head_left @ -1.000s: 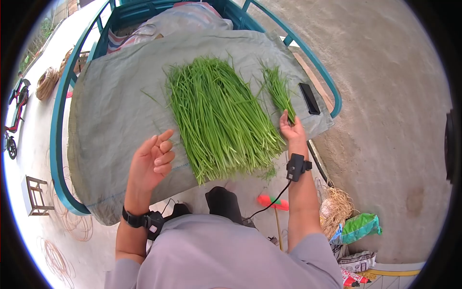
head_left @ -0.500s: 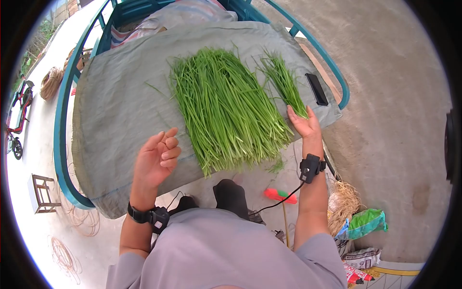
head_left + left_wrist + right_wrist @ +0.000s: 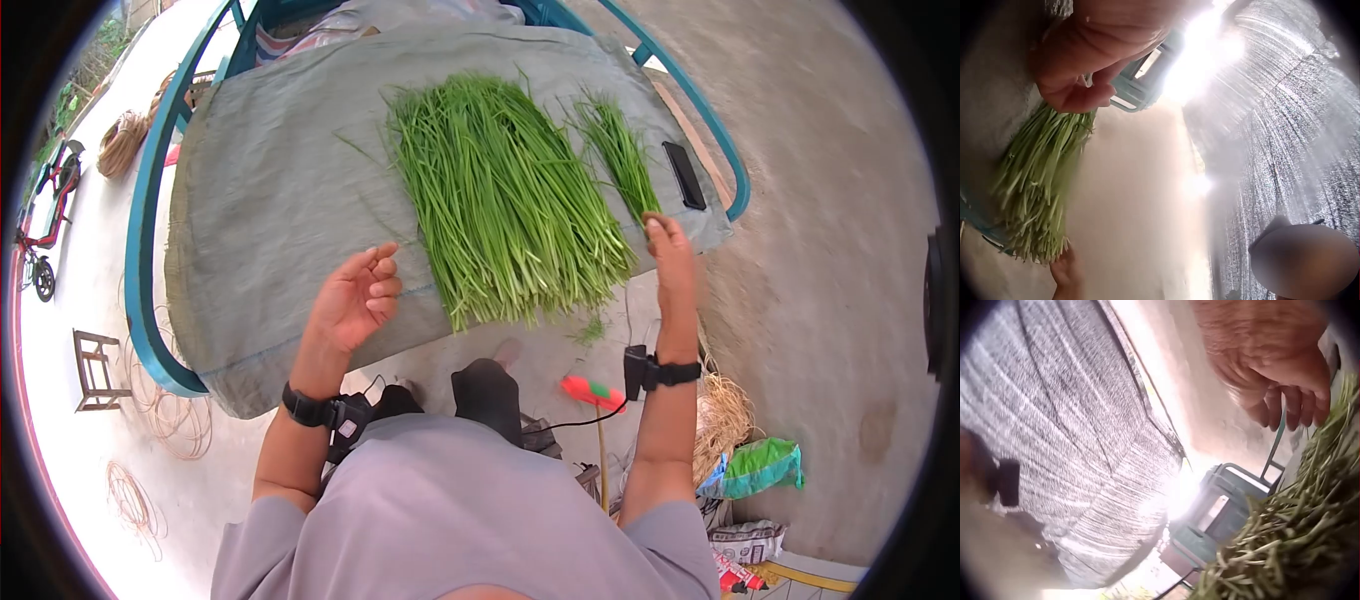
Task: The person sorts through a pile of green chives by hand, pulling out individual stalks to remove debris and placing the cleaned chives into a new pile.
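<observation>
A wide pile of long green chives [image 3: 515,205] lies on a grey cloth [image 3: 270,220], cut ends facing the person. To its right is a smaller bunch of chives [image 3: 622,155]. My right hand [image 3: 672,240] is at the stem end of that bunch, palm turned inward. In the right wrist view, its fingers [image 3: 1294,407] hang loosely bent with nothing between them, beside the stems. My left hand [image 3: 355,297] hovers left of the pile near the cloth's front edge, fingers loosely curled and holding nothing.
A black phone [image 3: 684,175] lies on the cloth right of the small bunch. Teal rails [image 3: 150,250] flank the cart bed. On the floor are a wooden stool [image 3: 98,370], a red-green object [image 3: 592,392], straw [image 3: 725,420] and a green bag [image 3: 762,467].
My right hand has let go of the small bunch, opened palm up, then turned inward beside the stems. The left hand keeps its loose curl. The head view has shifted.
</observation>
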Action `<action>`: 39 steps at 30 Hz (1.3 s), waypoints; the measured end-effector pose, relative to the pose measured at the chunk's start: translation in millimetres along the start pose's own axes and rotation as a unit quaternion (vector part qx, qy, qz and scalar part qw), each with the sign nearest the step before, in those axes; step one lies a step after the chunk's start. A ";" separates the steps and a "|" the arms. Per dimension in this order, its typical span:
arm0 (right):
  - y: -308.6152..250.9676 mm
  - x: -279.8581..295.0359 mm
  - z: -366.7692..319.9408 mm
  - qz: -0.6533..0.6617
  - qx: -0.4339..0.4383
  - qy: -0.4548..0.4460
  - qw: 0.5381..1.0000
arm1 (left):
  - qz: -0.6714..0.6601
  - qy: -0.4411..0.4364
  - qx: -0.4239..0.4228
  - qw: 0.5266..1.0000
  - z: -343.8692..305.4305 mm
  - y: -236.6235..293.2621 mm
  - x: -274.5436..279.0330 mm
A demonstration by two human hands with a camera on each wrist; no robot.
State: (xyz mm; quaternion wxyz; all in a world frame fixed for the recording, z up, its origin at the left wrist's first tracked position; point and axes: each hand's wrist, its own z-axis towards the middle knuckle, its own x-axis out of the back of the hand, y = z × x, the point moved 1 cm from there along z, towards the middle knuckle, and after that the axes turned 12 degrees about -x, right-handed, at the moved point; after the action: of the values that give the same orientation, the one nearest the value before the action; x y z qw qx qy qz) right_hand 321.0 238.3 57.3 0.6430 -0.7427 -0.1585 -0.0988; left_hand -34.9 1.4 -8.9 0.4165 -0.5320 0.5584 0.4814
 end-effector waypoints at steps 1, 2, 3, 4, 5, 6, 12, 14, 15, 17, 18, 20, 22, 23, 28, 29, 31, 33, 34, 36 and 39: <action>11.9 -2.7 8.8 -0.080 0.012 0.014 0.997 | 0.002 -0.006 -0.009 1.000 0.9 -0.7 1.9; 30.8 -3.7 22.7 -0.104 -0.015 0.000 0.995 | 0.014 -0.012 -0.014 1.000 1.1 -1.9 1.5; 52.5 -3.2 40.5 -0.127 -0.041 -0.014 0.991 | 0.025 -0.018 -0.020 0.999 1.1 -2.8 0.8; 54.6 -5.8 44.0 -0.149 -0.068 -0.028 0.986 | 0.037 -0.025 -0.027 0.999 0.7 -3.1 0.2; 55.8 -4.4 45.8 -0.190 -0.077 -0.031 0.978 | 0.028 -0.043 -0.025 0.998 0.1 -2.8 1.1; 42.6 -9.5 37.2 -0.229 -0.085 -0.033 0.969 | 0.019 -0.061 -0.024 0.998 0.1 -1.5 3.7; 12.6 -14.2 24.7 -0.173 -0.235 -0.119 0.949 | 0.058 -0.118 -0.016 0.991 1.6 -4.3 11.5; 6.9 -13.4 21.4 -0.125 -0.253 -0.151 0.947 | 0.066 -0.124 -0.011 0.990 0.1 -6.3 10.0; 7.5 -10.3 22.8 -0.092 -0.255 -0.175 0.947 | 0.064 -0.122 -0.010 0.990 -0.4 -6.8 9.4; 8.5 -10.1 25.2 -0.071 -0.235 -0.178 0.953 | 0.061 -0.122 -0.007 0.991 0.2 -6.1 8.4; 7.6 -12.7 25.8 -0.084 -0.215 -0.158 0.960 | 0.060 -0.123 -0.006 0.991 0.8 -5.9 9.0; 4.1 -12.7 29.7 -0.115 -0.198 -0.143 0.963 | 0.060 -0.121 -0.005 0.991 1.8 -5.5 10.3; -1.0 -8.9 34.4 -0.145 -0.208 -0.156 0.955 | 0.064 -0.116 -0.004 0.991 1.3 -5.2 8.7; -0.6 -8.9 35.3 -0.144 -0.191 -0.152 0.959 | 0.102 -0.102 -0.015 0.989 -1.6 -5.3 7.4; 8.5 -7.3 51.9 -0.057 -0.246 -0.233 0.939 | 0.398 -0.079 -0.065 0.912 -24.1 -14.1 -65.3; 0.8 -9.3 44.8 -0.031 -0.265 -0.244 0.933 | 0.472 -0.101 -0.073 0.873 -29.9 -19.1 -93.3; -17.0 -11.7 28.7 -0.093 -0.212 -0.204 0.951 | 0.607 -0.143 -0.083 0.778 -34.2 -37.6 -146.6; -21.0 -13.2 28.7 -0.156 -0.128 -0.193 0.960 | 0.657 -0.207 -0.088 0.720 -21.4 -64.0 -181.5; -18.8 -13.1 31.3 -0.188 -0.071 -0.203 0.958 | 0.678 -0.239 -0.091 0.689 -11.5 -77.7 -194.8; -8.4 -15.3 37.4 -0.246 0.069 -0.192 0.948 | 0.765 -0.335 -0.127 0.535 21.8 -100.9 -202.1; -12.0 -17.7 23.2 -0.313 0.170 -0.160 0.921 | 0.851 -0.387 -0.161 0.317 84.4 -142.5 -187.9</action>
State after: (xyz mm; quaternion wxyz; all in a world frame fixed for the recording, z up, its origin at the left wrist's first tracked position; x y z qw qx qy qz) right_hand 298.9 260.7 58.7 0.6623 -0.5403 -0.4979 -0.1466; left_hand 119.3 124.7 145.3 -0.1475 0.4262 0.3913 0.8022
